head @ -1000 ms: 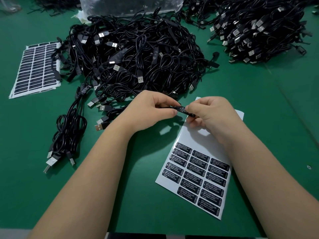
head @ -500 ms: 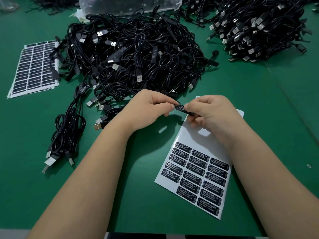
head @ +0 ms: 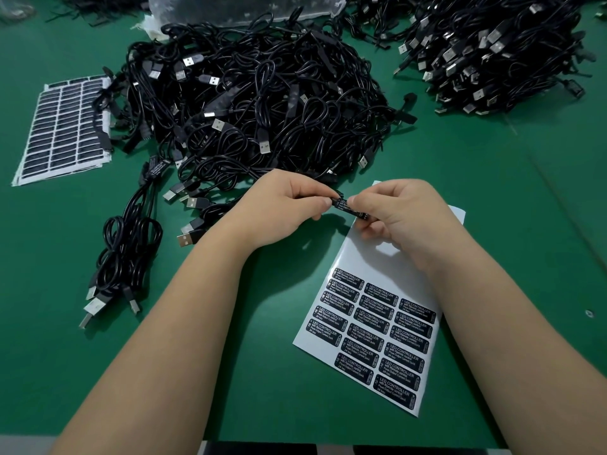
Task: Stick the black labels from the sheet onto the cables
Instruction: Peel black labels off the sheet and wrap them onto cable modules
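Note:
My left hand (head: 289, 205) pinches the left end of a small black cable controller (head: 348, 207) that carries a black label with white print. Thumb and fingers of my right hand (head: 400, 211) pinch its right part, pressing on the label. Both hands hover above the top of the white label sheet (head: 368, 257), whose lower half holds several black labels (head: 381, 330). Behind the hands lies a big pile of black USB cables (head: 256, 103).
A bundle of black cables (head: 128, 254) lies left of my left arm. A used label sheet (head: 62, 129) rests at the far left. Another cable heap (head: 492, 50) fills the back right, and a plastic bag (head: 243, 8) lies at the back, all on a green mat (head: 525, 192).
Both hands stay at the controller; my fingers have shifted slightly along it, and more of the label's white print shows between the thumbs.

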`<act>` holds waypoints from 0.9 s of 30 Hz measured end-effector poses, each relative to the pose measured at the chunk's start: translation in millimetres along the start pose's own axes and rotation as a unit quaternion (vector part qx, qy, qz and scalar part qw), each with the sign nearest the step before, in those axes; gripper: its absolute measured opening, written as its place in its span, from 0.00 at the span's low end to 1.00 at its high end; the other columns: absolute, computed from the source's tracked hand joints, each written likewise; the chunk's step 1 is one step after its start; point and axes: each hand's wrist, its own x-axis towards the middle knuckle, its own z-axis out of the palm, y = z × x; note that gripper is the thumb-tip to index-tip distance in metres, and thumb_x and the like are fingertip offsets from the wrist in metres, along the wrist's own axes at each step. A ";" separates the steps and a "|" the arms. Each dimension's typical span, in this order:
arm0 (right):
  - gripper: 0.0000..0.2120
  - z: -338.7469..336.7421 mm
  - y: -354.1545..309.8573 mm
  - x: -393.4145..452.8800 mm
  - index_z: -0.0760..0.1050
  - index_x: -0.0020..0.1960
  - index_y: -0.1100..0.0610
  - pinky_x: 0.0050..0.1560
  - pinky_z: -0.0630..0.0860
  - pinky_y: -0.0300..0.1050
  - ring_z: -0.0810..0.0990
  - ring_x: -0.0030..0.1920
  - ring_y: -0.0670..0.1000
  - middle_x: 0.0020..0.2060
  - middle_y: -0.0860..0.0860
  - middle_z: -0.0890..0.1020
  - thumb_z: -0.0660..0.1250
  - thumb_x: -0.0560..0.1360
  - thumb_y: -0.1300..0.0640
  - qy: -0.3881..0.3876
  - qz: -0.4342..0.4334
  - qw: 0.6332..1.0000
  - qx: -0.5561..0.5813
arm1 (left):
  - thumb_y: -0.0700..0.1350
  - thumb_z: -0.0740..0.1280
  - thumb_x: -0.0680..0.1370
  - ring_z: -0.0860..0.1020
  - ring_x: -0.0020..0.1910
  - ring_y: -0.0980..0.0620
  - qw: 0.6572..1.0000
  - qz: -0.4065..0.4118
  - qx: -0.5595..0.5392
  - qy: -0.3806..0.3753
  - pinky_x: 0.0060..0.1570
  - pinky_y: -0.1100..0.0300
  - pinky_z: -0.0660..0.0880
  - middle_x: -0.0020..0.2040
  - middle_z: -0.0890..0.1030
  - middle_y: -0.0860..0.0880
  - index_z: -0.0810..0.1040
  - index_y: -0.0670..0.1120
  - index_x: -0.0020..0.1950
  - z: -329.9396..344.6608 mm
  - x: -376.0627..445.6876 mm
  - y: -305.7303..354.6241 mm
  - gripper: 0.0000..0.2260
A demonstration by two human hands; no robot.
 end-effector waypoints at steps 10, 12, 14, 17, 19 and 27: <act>0.06 1.2 -0.6 -0.9 0.80 0.36 0.59 0.23 0.67 0.31 0.74 0.22 0.46 0.24 0.51 0.79 0.71 0.71 0.62 0.005 0.008 1.000 0.008 | 0.46 0.68 0.77 0.68 0.22 0.62 1.000 0.002 0.000 0.008 0.24 0.73 0.63 0.28 0.78 0.59 0.85 0.53 0.48 1.4 -0.6 0.6 0.06; 0.05 1.4 -0.6 -1.3 0.80 0.36 0.59 0.22 0.66 0.31 0.73 0.21 0.46 0.24 0.51 0.79 0.71 0.71 0.62 0.007 0.010 1.000 0.013 | 0.48 0.69 0.77 0.68 0.22 0.62 1.000 0.005 -0.004 0.016 0.24 0.73 0.63 0.28 0.77 0.58 0.85 0.53 0.45 3.1 -0.8 0.6 0.05; 0.05 1.8 -0.1 -1.9 0.80 0.36 0.59 0.23 0.67 0.32 0.72 0.21 0.45 0.23 0.51 0.78 0.71 0.71 0.62 0.007 0.010 1.000 0.019 | 0.48 0.70 0.76 0.67 0.23 0.62 1.000 0.011 0.001 0.021 0.25 0.73 0.63 0.28 0.76 0.57 0.85 0.53 0.43 5.3 -0.6 0.8 0.04; 0.06 2.8 0.6 -2.0 0.80 0.34 0.58 0.24 0.68 0.33 0.73 0.22 0.46 0.23 0.50 0.79 0.71 0.70 0.62 0.006 0.003 1.000 0.003 | 0.48 0.71 0.75 0.69 0.25 0.60 0.999 0.008 0.016 0.035 0.26 0.69 0.66 0.27 0.76 0.56 0.85 0.53 0.42 9.0 0.6 1.0 0.04; 0.08 3.2 1.5 -1.7 0.79 0.32 0.56 0.24 0.68 0.32 0.74 0.22 0.46 0.23 0.50 0.79 0.70 0.70 0.61 0.009 -0.001 1.000 -0.007 | 0.47 0.71 0.75 0.70 0.25 0.59 0.998 0.003 0.021 0.051 0.25 0.69 0.67 0.26 0.76 0.57 0.84 0.52 0.41 11.6 1.1 1.7 0.04; 0.07 4.8 4.8 2.3 0.78 0.33 0.57 0.26 0.71 0.33 0.76 0.24 0.47 0.24 0.52 0.80 0.69 0.69 0.62 0.022 -0.011 1.000 -0.014 | 0.44 0.70 0.73 0.68 0.23 0.57 0.998 -0.006 -0.003 0.065 0.24 0.66 0.65 0.26 0.79 0.51 0.84 0.49 0.35 12.3 -0.4 6.2 0.08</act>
